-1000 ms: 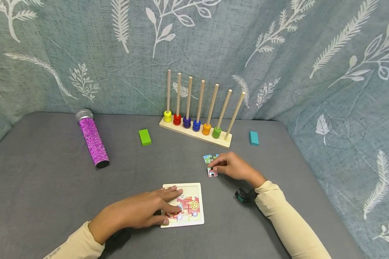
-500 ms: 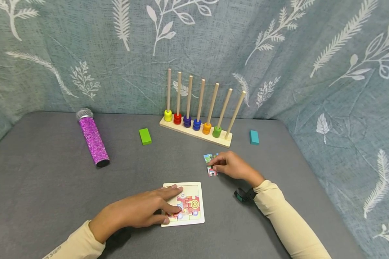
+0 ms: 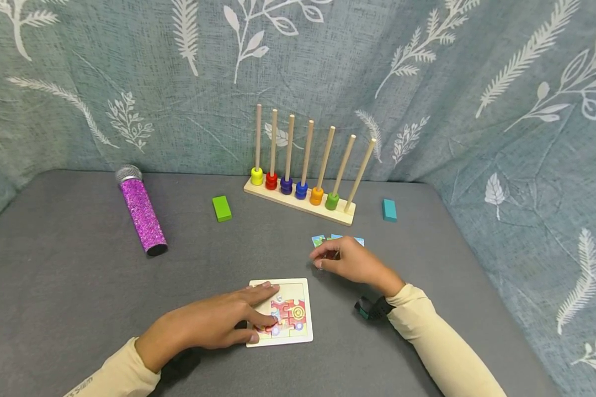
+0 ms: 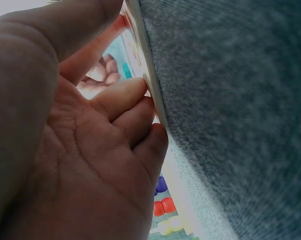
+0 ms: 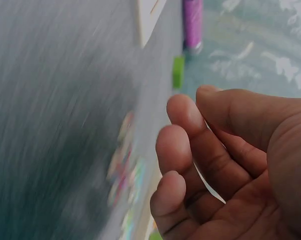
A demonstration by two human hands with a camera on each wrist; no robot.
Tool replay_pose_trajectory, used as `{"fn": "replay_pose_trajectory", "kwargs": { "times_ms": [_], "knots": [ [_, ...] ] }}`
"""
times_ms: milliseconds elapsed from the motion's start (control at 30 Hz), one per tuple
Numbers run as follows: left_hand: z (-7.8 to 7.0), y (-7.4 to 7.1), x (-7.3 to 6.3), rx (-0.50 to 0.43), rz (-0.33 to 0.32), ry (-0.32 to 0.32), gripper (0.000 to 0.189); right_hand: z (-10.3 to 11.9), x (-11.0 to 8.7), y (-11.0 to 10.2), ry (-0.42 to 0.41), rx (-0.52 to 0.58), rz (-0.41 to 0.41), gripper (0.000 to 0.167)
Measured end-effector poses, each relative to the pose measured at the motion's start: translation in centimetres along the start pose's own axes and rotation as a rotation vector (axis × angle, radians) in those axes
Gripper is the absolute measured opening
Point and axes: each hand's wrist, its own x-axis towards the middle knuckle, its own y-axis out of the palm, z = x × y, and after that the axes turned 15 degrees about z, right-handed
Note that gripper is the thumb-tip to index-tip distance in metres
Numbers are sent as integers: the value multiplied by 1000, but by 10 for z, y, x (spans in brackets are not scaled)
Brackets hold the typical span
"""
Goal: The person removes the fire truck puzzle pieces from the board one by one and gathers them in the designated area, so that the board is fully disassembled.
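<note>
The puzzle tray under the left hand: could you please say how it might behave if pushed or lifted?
The puzzle tray is probably stiff and fairly light, its edge looking thin. Pushed, it would likely slide rather than tip, since it lies flat on the table. Tilted, it might let the puzzle pieces slip, as they fill only part of it.

Purple microphone [image 3: 145, 216] far left, green block [image 3: 222, 209], ringed peg stand [image 3: 294, 202], teal block [image 3: 389, 210] right.
</note>
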Motion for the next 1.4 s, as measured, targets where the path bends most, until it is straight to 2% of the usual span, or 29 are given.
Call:
{"fn": "replay_pose_trajectory", "kwargs": {
  "times_ms": [233, 567, 733, 900, 1000, 1233, 1400],
  "knots": [
    [1, -2, 0, 1, 8, -2, 39, 20, 1, 7, -50, 13, 72, 15],
    [2, -2, 0, -19, 35, 1, 38, 27, 6, 24, -121, 24, 151, 15],
    [3, -2, -1, 23, 24, 26, 37, 33, 8, 33, -104, 75, 205, 20],
    [2, -3, -1, 19, 24, 27, 36, 41, 8, 39, -89, 111, 232, 23],
    [1, -3, -1, 0, 22, 15, 36, 44, 9, 41, -85, 118, 237, 25],
    [1, -2, -2, 8, 6, 31, 36, 46, 11, 46, -63, 104, 218, 34],
    [1, -3, -2, -13, 12, 27, 36, 47, 11, 48, -57, 112, 215, 32]
  ]
}}
